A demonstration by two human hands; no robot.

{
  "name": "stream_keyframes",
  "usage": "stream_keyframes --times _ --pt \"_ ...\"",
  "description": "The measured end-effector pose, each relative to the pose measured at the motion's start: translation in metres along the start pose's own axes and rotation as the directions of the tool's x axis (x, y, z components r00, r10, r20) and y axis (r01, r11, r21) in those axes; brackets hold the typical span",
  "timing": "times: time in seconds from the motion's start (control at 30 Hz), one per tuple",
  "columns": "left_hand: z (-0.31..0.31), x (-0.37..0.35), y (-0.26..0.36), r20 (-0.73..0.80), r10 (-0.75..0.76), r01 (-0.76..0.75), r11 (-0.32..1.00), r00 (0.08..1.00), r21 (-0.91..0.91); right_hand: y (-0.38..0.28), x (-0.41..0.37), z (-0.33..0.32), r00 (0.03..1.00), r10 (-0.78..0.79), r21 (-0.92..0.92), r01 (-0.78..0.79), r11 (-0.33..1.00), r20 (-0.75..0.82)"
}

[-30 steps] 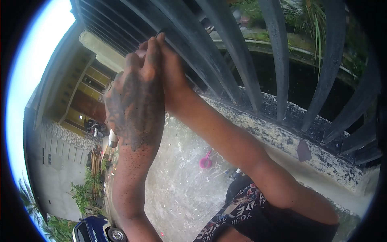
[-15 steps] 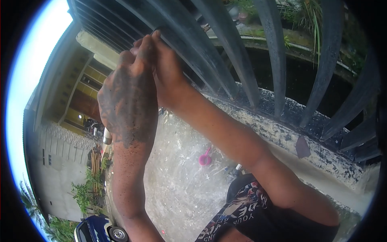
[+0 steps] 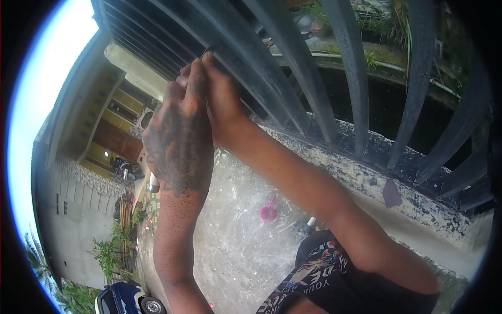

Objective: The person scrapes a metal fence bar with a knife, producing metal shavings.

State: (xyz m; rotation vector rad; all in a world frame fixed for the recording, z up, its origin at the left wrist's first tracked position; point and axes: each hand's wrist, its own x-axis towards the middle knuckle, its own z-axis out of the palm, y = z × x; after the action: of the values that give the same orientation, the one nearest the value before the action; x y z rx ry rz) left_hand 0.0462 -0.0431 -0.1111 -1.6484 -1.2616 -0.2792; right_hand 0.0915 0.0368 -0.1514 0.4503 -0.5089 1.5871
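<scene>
My left hand (image 3: 180,138), its back and wrist smeared with dark grey, is closed with the fingers curled upward. A short white cylindrical end (image 3: 153,182) sticks out beside its wrist; the rest is hidden behind the hand. My right hand (image 3: 224,99) presses close against it from the right, fingers bent and closed. At the right fingertips shows a thin dark curved piece (image 3: 208,51). Both hands are up by the dark grey metal bars (image 3: 256,68) of a fence, overlapping them in this view. What lies between the fingers I cannot tell.
The fence bars stand on a low, paint-spotted concrete wall (image 3: 361,175). A pink ring-shaped thing with a handle (image 3: 267,212) lies on the concrete floor (image 3: 235,246). A house (image 3: 112,131), plants (image 3: 117,251) and a dark blue vehicle (image 3: 125,299) are to the left.
Both hands have shifted slightly down and to the right in view, staying together. The white end beside the left wrist has moved with them.
</scene>
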Motion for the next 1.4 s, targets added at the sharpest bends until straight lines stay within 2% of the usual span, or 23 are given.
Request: stream_keyframes --times 0.03,0.07,0.1,0.17,0.2,0.23,0.37,0.43,0.5,0.57,0.7,0.77,0.83,0.87,0.93,1.03,1.07,1.1,1.17,1.2,1.23,1.3,1.4 --pt "0.001 0.000 -0.002 -0.010 0.000 0.001 0.999 1.000 0.033 0.000 0.000 0.000 1.000 -0.007 -0.026 0.007 1.000 0.000" --pt "0.002 0.005 -0.007 0.014 -0.028 0.030 0.988 1.000 -0.150 0.001 0.001 -0.001 1.000 -0.015 -0.030 0.016 0.999 0.018" --pt "-0.003 0.007 -0.006 0.021 -0.030 0.033 0.988 0.999 -0.152 0.001 0.001 -0.001 1.000 -0.010 -0.031 0.010 0.999 0.011" --pt "-0.012 0.010 -0.001 0.036 0.012 -0.010 0.998 0.999 -0.064 -0.001 0.002 0.002 0.999 -0.043 -0.044 0.043 0.998 0.019" --pt "-0.007 0.006 -0.001 0.057 0.006 -0.001 0.996 0.998 -0.085 -0.001 -0.004 -0.001 0.999 -0.045 -0.038 0.046 0.998 0.027" --pt "-0.006 -0.001 0.003 0.052 0.014 -0.006 0.991 0.999 -0.134 0.004 -0.006 -0.009 1.000 -0.011 0.043 0.010 0.999 0.011" --pt "0.002 -0.014 0.009 -0.005 0.057 -0.057 0.992 0.998 -0.111 0.004 -0.015 -0.030 1.000 0.020 0.039 -0.020 0.999 0.021" --pt "-0.009 -0.002 0.008 0.102 0.017 -0.008 0.996 0.995 -0.085 0.000 -0.008 -0.013 1.000 -0.021 -0.009 0.021 1.000 0.019" --pt "-0.006 -0.001 0.005 0.078 -0.005 0.017 0.987 0.997 -0.157 -0.001 -0.006 -0.010 1.000 -0.016 -0.017 0.016 1.000 0.003" --pt "-0.001 -0.008 0.009 0.079 0.016 -0.008 0.995 0.997 -0.096 0.003 -0.005 -0.021 0.999 0.030 0.085 -0.034 0.996 0.043" --pt "-0.002 -0.004 0.009 0.084 0.007 0.001 0.995 0.996 -0.097 0.001 -0.004 -0.024 0.999 0.005 0.030 -0.007 1.000 0.050" --pt "-0.007 0.000 0.010 0.099 0.016 -0.007 0.996 0.995 -0.094 -0.002 -0.005 -0.017 0.998 -0.004 0.069 0.000 0.998 0.056" --pt "-0.006 -0.003 0.009 0.041 0.064 -0.061 0.994 0.997 -0.086 0.000 -0.003 -0.023 0.996 -0.006 0.095 -0.003 0.995 0.094" --pt "-0.009 -0.007 0.015 0.147 0.013 -0.005 0.999 0.989 -0.054 0.002 -0.007 -0.027 0.999 0.025 0.081 -0.029 0.996 0.048" --pt "0.008 -0.012 0.011 0.044 0.018 -0.014 0.995 0.999 -0.104 0.003 -0.008 -0.030 0.999 0.032 0.085 -0.033 0.996 0.014" --pt "0.006 0.005 -0.003 -0.019 0.020 -0.021 0.997 1.000 -0.079 -0.005 0.002 -0.005 1.000 0.029 0.069 -0.029 0.997 0.006" --pt "-0.004 0.014 -0.008 -0.025 0.028 -0.030 0.998 0.999 -0.062 -0.006 0.010 0.007 0.999 0.005 0.079 -0.009 0.997 0.044" --pt "-0.022 0.023 -0.001 0.021 -0.041 0.042 0.999 0.999 -0.026 -0.004 0.018 0.014 0.997 -0.019 0.093 0.012 0.996 0.080" --pt "-0.024 0.033 -0.010 0.009 -0.023 0.024 1.000 1.000 -0.016 0.003 0.028 0.016 0.989 -0.043 0.131 0.025 0.991 0.139" --pt "-0.018 0.033 -0.014 -0.078 0.009 -0.017 0.995 0.997 -0.102 0.005 0.025 0.015 0.992 -0.029 0.141 0.011 0.990 0.126" --pt "-0.014 0.030 -0.013 -0.081 0.005 -0.013 0.995 0.997 -0.100 0.006 0.020 0.014 0.993 -0.016 0.150 -0.002 0.989 0.117" --pt "-0.014 0.016 -0.005 0.050 -0.015 0.013 0.999 0.999 0.040 0.007 0.004 0.006 0.997 -0.004 0.139 -0.007 0.990 0.076" --pt "-0.009 0.004 -0.004 0.005 0.059 -0.059 0.998 0.998 -0.034 0.008 0.001 -0.004 0.997 0.023 0.153 -0.033 0.988 0.071"
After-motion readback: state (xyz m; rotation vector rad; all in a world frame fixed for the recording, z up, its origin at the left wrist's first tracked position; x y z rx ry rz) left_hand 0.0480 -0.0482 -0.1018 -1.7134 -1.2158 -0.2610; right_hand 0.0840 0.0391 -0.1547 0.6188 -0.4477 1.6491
